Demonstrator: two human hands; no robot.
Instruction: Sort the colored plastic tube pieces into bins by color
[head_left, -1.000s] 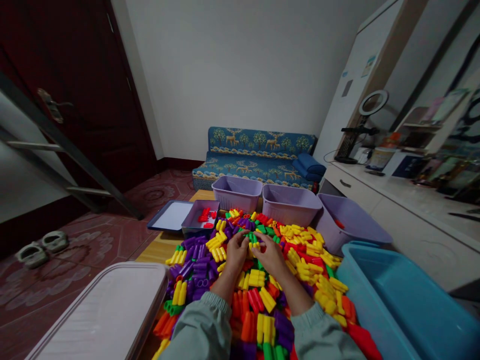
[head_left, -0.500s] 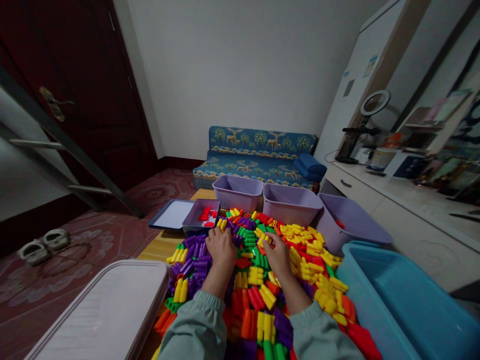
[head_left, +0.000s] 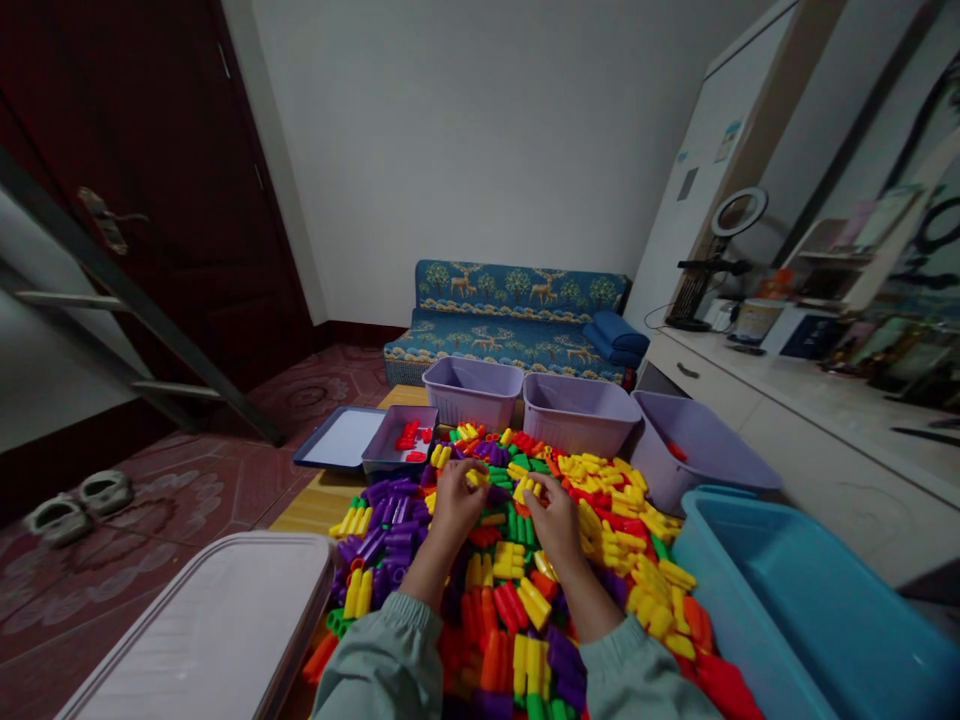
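Note:
Plastic building blocks in purple, green, yellow, red and orange, shaped like joined tubes, lie heaped over the wooden table [head_left: 304, 500]. My right hand [head_left: 555, 515] pinches a yellow building block [head_left: 527, 488] between thumb and fingers, just above the green blocks. To its left, my left hand [head_left: 457, 500] is closed, its fingertips curled round another yellow building block [head_left: 477, 478], partly hidden by the fingers. Purple blocks [head_left: 386, 515] are massed left of my left hand. Many yellow blocks [head_left: 604, 475] lie to the right of my right hand.
Behind the heap stand purple bins [head_left: 474, 395]. A small tray [head_left: 379, 452] with red blocks sits at the back left beside a blue-rimmed lid [head_left: 337, 438]. A blue bin [head_left: 795, 600] is at the right and a pale lid [head_left: 202, 630] at the left front.
My left hand has moved right, away from the purple blocks, and now has a yellow building block at its fingertips. My right hand stays nearly in place with its yellow building block.

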